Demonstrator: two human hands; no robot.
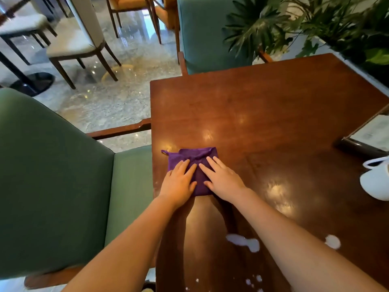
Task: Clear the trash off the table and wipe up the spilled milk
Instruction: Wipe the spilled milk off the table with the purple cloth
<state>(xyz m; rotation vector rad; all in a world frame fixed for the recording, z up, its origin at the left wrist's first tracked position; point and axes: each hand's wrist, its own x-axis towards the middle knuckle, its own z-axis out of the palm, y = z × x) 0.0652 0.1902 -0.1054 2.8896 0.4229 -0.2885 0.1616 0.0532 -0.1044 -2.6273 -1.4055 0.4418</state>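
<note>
A folded purple cloth lies near the left edge of the dark wooden table. My left hand and my right hand both press flat on it with straight fingers, side by side. Closer to me, white milk sits on the wood: one puddle between my forearms, a round blot right of my right arm, and small drops near the front edge.
A white cup stands at the table's right edge, with a menu holder behind it. Green chairs stand at the left and at the far side. Plants line the far right.
</note>
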